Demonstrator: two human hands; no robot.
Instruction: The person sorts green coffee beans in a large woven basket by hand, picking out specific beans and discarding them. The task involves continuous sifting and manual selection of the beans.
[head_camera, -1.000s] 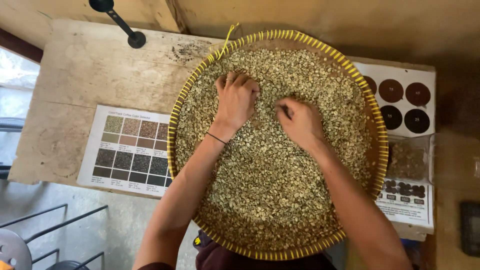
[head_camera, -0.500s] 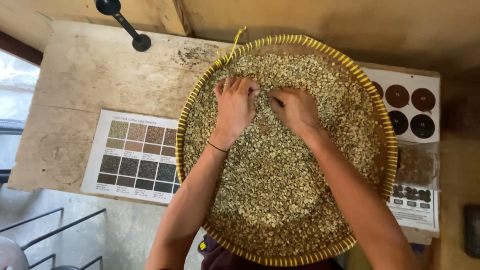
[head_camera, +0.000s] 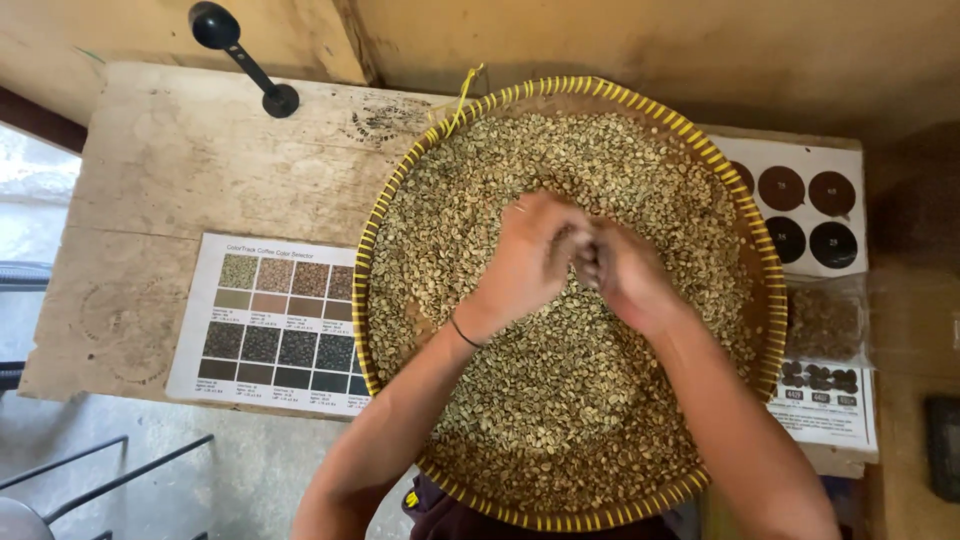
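Head view shows pale green unroasted coffee beans (head_camera: 560, 420) heaped in a round woven yellow-rimmed basket tray (head_camera: 372, 235), centre frame, on the wooden counter (head_camera: 200, 170). Left hand (head_camera: 530, 260) and right hand (head_camera: 625, 275) meet with fingers curled, pinching beans; these look light, hard and loose, best scooped or pinched singly.

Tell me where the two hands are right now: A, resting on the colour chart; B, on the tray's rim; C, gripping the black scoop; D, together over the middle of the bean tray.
D: the left hand and right hand meet above the beans mid-tray.
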